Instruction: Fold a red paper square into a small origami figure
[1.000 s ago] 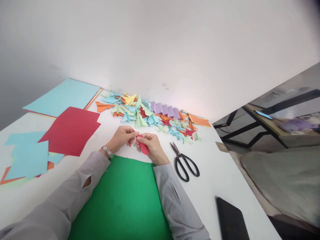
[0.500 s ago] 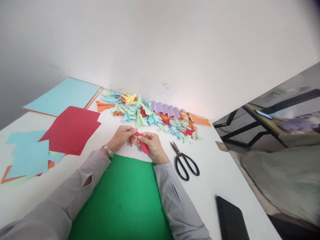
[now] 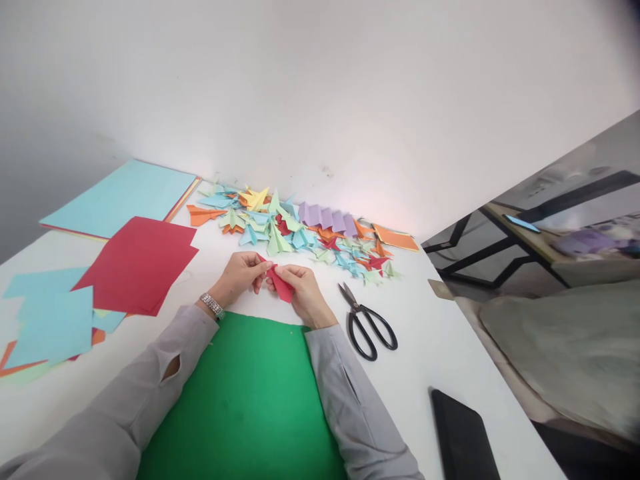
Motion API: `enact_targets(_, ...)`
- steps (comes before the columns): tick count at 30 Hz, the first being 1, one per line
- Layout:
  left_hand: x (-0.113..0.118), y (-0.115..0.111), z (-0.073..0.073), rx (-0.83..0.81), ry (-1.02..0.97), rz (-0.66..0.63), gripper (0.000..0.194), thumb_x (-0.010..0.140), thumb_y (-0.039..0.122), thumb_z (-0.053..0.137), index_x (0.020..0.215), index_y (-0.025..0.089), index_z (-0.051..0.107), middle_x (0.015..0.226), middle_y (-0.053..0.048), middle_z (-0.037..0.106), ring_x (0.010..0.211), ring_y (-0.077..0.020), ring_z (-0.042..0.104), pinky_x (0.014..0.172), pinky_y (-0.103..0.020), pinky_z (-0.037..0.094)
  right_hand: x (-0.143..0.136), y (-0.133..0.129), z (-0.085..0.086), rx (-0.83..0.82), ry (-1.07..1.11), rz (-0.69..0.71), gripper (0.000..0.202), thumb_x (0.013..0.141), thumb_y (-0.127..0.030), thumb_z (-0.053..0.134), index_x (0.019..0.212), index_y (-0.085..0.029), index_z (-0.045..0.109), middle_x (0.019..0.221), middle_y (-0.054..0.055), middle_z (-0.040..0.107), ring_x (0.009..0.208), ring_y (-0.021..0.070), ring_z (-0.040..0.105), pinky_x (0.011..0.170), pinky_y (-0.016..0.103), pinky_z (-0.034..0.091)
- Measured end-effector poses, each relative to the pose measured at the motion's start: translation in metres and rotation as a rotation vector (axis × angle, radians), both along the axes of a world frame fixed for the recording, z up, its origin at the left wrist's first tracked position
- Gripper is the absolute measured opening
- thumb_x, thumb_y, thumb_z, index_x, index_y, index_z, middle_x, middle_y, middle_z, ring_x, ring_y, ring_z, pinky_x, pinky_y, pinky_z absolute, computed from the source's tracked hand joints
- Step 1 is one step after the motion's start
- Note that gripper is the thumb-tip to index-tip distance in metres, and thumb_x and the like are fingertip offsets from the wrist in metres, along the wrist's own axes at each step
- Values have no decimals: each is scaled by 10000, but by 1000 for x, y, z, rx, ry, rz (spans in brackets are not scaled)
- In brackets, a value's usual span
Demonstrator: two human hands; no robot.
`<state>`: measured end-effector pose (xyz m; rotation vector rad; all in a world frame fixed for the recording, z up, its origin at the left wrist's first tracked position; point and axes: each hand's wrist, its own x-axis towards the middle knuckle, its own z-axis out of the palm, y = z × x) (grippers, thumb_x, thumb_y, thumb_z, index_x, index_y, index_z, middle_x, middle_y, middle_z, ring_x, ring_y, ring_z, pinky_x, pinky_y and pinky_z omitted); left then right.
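Observation:
A small folded piece of red paper (image 3: 283, 287) is held between both hands, above the far edge of a green mat (image 3: 245, 393). My left hand (image 3: 243, 275) pinches its upper left end between thumb and fingers; a metal watch band circles that wrist. My right hand (image 3: 303, 290) grips the paper's right side, thumb on top. The fingertips of the two hands are close together. Behind them lies a pile of folded paper pieces (image 3: 278, 239) in green, blue, orange, yellow and red, with a pleated purple piece (image 3: 327, 219) among them.
Scissors (image 3: 367, 323) with black handles lie partly open right of the mat. Nearer the right edge is a black flat device (image 3: 463, 433). Red sheets (image 3: 137, 263), small blue sheets (image 3: 53, 327) and a large blue-topped stack (image 3: 120, 197) lie left; orange paper (image 3: 397, 238) lies at the back.
The view has shifted slightly. My hands still hold the red paper, but its left end now shows more above my left fingers, and both hands are a little closer together.

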<state>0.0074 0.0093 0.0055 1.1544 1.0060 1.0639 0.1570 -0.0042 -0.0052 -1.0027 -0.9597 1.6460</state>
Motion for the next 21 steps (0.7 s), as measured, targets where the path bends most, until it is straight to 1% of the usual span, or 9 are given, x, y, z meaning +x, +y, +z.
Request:
enact_targets(2, 1, 0, 0, 3, -10, 24, 382, 635, 429, 759, 518, 153, 523, 367, 21, 518, 284, -73, 433, 323, -191, 339, 0, 0, 0, -14, 10, -19, 242, 572, -331, 823, 683, -141, 721, 616, 54, 713, 528, 134, 631, 531, 240, 496)
enact_targets(5, 1, 0, -2, -6, -14, 22, 371, 645, 424, 755, 526, 150, 534, 371, 20, 522, 288, -72, 436, 326, -190, 340, -1, 0, -1, -2, 13, -30, 211, 565, -284, 822, 682, -142, 719, 608, 47, 710, 524, 132, 627, 525, 236, 496)
enact_targets(8, 0, 1, -4, -28, 0, -26, 346, 642, 414, 766, 569, 140, 568, 397, 14, 546, 303, -77, 458, 332, -190, 350, 0, 0, -2, 19, 6, -22, 183, 579, -273, 808, 661, -141, 712, 595, 42, 701, 511, 129, 615, 501, 234, 483)
enact_targets(12, 0, 0, -4, -47, 3, -90, 343, 628, 416, 780, 604, 123, 603, 426, 2, 569, 311, -81, 468, 328, -195, 355, 1, 1, -2, 12, 13, -16, 200, 572, -287, 809, 650, -140, 697, 603, 46, 703, 483, 126, 599, 484, 238, 473)
enact_targets(14, 2, -1, -3, -73, -68, -52, 356, 609, 417, 788, 579, 121, 593, 426, 6, 558, 308, -74, 450, 316, -196, 343, 3, 2, -2, 10, 56, -34, 228, 628, -350, 767, 662, -137, 695, 608, 58, 706, 486, 136, 605, 490, 251, 480)
enact_targets(17, 6, -2, 0, -166, -213, 76, 349, 589, 384, 798, 554, 121, 571, 438, 16, 543, 321, -64, 440, 311, -195, 331, 6, 4, -2, 3, 194, -30, 299, 711, -434, 650, 754, -142, 697, 625, 69, 712, 529, 174, 637, 546, 302, 519)
enact_targets(19, 7, -2, 2, -233, -289, 159, 324, 599, 347, 793, 563, 120, 564, 447, 25, 532, 338, -54, 441, 322, -185, 327, 7, 5, -2, 12, 242, 4, 276, 694, -387, 643, 846, -160, 684, 663, 63, 726, 579, 194, 662, 608, 334, 538)
enact_targets(21, 8, -1, 2, -265, -345, 209, 298, 612, 318, 785, 587, 119, 564, 461, 33, 528, 359, -46, 444, 340, -176, 331, 5, 4, -3, 48, 208, 23, 269, 645, -284, 689, 893, -183, 663, 705, 47, 737, 610, 188, 672, 649, 331, 541)
